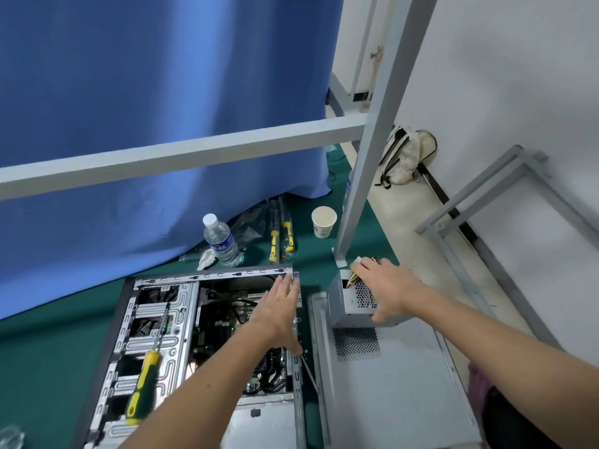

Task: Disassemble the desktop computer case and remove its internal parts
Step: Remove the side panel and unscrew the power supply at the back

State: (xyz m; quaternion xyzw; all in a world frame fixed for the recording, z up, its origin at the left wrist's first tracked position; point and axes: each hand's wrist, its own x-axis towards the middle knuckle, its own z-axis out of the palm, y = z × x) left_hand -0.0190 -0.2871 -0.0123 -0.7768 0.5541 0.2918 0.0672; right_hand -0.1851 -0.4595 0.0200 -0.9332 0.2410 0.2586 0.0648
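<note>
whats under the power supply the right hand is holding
The power supply sits on the far end of the removed grey side panel, gripped by the right hand. The panel's vent grid shows just in front of it; whatever lies directly beneath is covered.

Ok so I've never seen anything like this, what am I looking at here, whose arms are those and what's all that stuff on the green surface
There is one picture, from a camera worn on a person's head, looking down at their own two bare arms. An opened computer case lies on its side on a green mat. The left hand reaches flat over the case's far corner. The right hand grips a grey power supply with its yellow wires, standing on the removed side panel. A yellow-handled screwdriver rests on the case. Behind are a water bottle, a paper cup and a blue curtain.
</note>
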